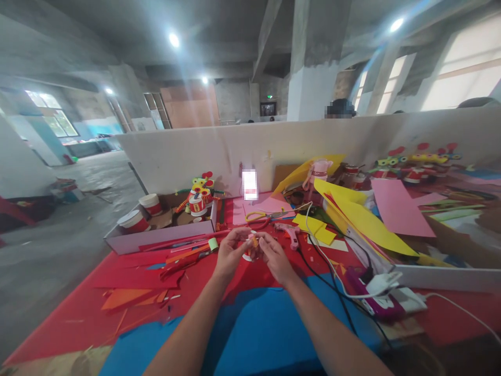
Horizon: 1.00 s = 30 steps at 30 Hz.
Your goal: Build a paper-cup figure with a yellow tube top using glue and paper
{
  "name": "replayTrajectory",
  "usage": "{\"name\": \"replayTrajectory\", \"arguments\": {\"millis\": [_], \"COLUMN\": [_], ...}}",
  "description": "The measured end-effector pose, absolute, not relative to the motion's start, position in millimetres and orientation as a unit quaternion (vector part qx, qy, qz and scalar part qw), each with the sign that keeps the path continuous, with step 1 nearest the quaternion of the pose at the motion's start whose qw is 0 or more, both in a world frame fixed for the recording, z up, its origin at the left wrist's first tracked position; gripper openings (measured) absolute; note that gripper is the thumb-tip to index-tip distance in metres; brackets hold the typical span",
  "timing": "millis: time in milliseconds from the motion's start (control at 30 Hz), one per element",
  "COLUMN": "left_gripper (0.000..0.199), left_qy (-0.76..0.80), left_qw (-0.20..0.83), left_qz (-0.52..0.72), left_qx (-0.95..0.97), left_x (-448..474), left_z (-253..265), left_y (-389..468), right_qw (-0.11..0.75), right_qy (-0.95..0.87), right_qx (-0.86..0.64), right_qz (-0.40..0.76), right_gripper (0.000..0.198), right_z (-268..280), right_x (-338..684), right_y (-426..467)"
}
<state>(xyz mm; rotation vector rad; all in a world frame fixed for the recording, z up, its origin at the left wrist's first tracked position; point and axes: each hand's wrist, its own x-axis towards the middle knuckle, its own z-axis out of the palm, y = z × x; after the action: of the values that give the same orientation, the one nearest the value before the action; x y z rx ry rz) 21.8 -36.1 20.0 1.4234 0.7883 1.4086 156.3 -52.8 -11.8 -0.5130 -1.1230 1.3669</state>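
Observation:
My left hand (230, 251) and my right hand (275, 257) meet above the red table covering, fingertips pinched around a small orange and pink paper piece (253, 239). Its exact shape is too small to tell. Just below my fingers, partly covered by them, a small white and red object (247, 256) shows. To the right of my right hand lies a pink hot glue gun (290, 234). Scissors with red and yellow handles (256, 218) rest beyond my hands. A green roll (213, 244) lies to the left of my left hand.
At left, a box (160, 239) holds paper cups and a paper-cup lion figure (198, 203). Yellow sheets (364, 224) and a pink sheet (402, 206) lie over a box at right. A purple power strip (371, 295) with cables sits in front. A white partition (188, 151) stands behind.

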Motion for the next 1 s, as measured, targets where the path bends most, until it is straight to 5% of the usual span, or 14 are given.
{"name": "replayTrajectory", "arguments": {"millis": [167, 500, 1000], "left_gripper": [0.03, 0.025, 0.025], "left_qy": [0.313, 0.308, 0.314], "left_qw": [0.462, 0.426, 0.457], "left_qz": [0.566, 0.547, 0.565], "left_qx": [0.607, 0.652, 0.612], "left_x": [23, 15, 11], "left_z": [22, 22, 20], "left_y": [-40, -34, -31], "right_qw": [0.59, 0.631, 0.662], "right_qy": [-0.449, -0.504, -0.491], "right_qx": [-0.217, -0.306, -0.292], "right_qz": [0.636, 0.505, 0.485], "right_gripper": [0.034, 0.031, 0.028], "right_z": [-16, -4, 0], "right_x": [156, 159, 168], "right_y": [-51, -54, -54]}}
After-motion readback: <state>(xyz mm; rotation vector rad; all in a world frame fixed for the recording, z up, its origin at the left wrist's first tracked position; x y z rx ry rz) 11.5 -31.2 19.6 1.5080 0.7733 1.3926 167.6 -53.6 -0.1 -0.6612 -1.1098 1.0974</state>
